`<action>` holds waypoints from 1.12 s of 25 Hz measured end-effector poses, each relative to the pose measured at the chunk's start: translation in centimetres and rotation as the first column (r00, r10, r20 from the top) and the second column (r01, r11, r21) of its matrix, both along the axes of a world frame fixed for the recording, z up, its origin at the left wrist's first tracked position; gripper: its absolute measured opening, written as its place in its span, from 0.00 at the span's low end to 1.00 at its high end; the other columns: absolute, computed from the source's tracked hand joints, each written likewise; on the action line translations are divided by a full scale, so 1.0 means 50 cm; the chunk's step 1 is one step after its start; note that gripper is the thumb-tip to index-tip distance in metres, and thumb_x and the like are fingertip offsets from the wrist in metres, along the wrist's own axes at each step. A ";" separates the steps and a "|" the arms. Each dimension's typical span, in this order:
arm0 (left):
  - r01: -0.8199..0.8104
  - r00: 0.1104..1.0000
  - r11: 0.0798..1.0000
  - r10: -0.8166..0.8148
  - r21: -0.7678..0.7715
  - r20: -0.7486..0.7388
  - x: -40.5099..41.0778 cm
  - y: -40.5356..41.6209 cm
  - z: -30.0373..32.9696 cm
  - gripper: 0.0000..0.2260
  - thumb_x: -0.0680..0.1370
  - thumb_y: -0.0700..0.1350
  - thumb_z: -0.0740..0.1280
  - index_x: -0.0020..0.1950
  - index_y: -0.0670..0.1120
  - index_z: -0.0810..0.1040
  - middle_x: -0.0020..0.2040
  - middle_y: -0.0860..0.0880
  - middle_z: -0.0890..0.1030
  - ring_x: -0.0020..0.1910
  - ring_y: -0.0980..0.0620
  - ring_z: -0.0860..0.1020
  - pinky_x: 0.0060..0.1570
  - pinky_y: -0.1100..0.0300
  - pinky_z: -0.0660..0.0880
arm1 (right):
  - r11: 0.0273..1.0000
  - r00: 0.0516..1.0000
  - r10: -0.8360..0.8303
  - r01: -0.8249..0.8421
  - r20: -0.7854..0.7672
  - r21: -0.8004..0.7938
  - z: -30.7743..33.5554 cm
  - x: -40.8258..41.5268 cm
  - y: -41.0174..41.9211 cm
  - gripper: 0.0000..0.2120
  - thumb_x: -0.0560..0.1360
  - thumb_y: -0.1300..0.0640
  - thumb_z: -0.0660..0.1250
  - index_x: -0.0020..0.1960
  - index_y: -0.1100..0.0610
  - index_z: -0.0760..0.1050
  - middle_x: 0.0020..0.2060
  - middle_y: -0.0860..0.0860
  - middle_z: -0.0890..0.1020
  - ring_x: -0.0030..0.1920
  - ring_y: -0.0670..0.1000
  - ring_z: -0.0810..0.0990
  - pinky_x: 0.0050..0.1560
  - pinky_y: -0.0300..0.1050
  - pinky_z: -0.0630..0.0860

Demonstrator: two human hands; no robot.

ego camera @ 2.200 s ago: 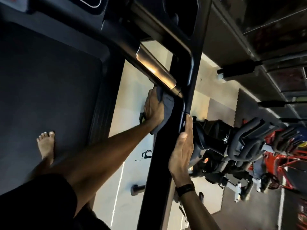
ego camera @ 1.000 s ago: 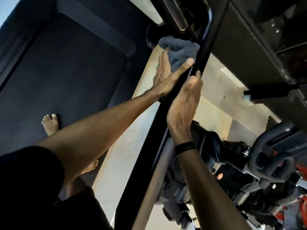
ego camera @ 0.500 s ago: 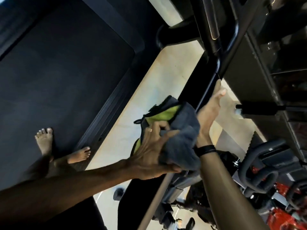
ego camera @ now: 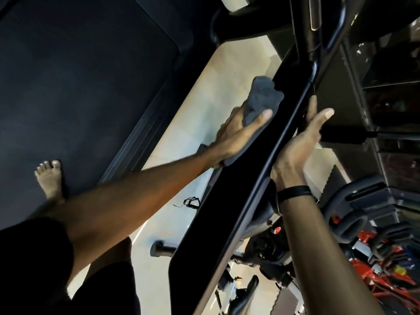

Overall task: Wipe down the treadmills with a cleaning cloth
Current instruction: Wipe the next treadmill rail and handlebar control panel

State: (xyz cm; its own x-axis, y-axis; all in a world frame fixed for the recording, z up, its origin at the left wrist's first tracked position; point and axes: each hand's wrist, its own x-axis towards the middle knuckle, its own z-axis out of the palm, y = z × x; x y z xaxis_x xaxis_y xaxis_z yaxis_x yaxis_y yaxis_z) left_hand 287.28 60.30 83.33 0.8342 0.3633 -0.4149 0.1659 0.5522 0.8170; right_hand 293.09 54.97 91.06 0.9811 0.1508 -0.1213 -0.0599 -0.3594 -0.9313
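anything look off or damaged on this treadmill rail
Nothing stands out. The left hand presses the grey cloth against the black rail, the right hand steadies its far side; no damage or spill shows.

Your arms are bare from the shoulder area down; no sleeve covers either forearm. Your left hand [ego camera: 236,135] carries nothing on the wrist, and no ring can be made out on it. Your right hand [ego camera: 302,142] is likewise bare, but the wrist just below it wears a narrow black band [ego camera: 294,192], smooth and unmarked, fitted close around the wrist. Your lower body is clothed in a black garment [ego camera: 34,264], seen at the lower left edge; its cut cannot be determined. Your foot [ego camera: 48,176] is bare, with no sock or shoe, and the toenails show as pale.
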 end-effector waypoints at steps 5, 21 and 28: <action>0.020 0.999 0.971 -0.027 0.237 0.026 -0.244 -0.152 -0.002 0.33 0.71 0.76 0.59 0.71 0.64 0.61 0.71 0.53 0.68 0.64 0.50 0.76 0.58 0.45 0.77 | 0.993 0.999 -0.012 0.016 0.041 -0.116 0.003 -0.001 0.002 0.27 0.86 0.43 0.44 0.77 0.55 0.67 0.77 0.45 0.65 0.73 0.39 0.64 0.75 0.35 0.61; 0.050 0.999 0.948 -0.047 0.314 -0.017 -0.286 -0.156 -0.007 0.25 0.72 0.78 0.52 0.66 0.73 0.61 0.63 0.50 0.74 0.57 0.48 0.78 0.55 0.49 0.76 | 0.994 0.996 0.008 0.002 0.092 -0.108 0.003 0.003 0.006 0.28 0.86 0.43 0.43 0.78 0.56 0.65 0.76 0.50 0.68 0.77 0.47 0.65 0.78 0.47 0.60; -0.009 1.000 0.964 0.007 0.265 0.008 -0.004 -0.029 -0.001 0.38 0.70 0.74 0.55 0.74 0.53 0.67 0.72 0.51 0.67 0.69 0.48 0.71 0.68 0.45 0.69 | 0.999 1.000 0.006 -0.006 -0.005 -0.040 -0.004 0.015 -0.009 0.26 0.86 0.45 0.51 0.77 0.59 0.65 0.75 0.55 0.69 0.74 0.53 0.69 0.75 0.50 0.66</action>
State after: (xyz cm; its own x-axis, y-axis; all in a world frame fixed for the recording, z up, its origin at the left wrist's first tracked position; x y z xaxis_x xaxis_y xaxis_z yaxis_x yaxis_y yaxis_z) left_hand 287.08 58.84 83.28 0.8335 0.4657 -0.2974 0.1564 0.3172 0.9354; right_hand 293.85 54.55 90.83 0.9796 0.1516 -0.1319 -0.0619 -0.3967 -0.9159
